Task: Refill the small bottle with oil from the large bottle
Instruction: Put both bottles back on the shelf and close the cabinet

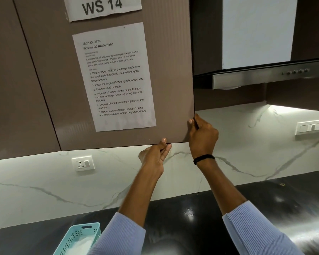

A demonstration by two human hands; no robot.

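Observation:
Neither the small bottle nor the large bottle is in view. A brown wall cabinet door point(169, 89) fills the upper middle, with a printed task sheet point(114, 76) taped to it. My left hand point(156, 153) pinches the door's bottom edge from below, thumb on the front face. My right hand point(203, 135) grips the door's lower right corner, fingers curled round its right edge. A black band sits on my right wrist. The door looks closed or nearly so.
A black countertop point(210, 208) runs below a white marble backsplash point(63, 181). A teal plastic basket point(79, 238) stands at the bottom left. A steel range hood point(261, 78) hangs at the upper right. A wall socket point(82, 163) and a switch panel point(311, 127) sit on the backsplash.

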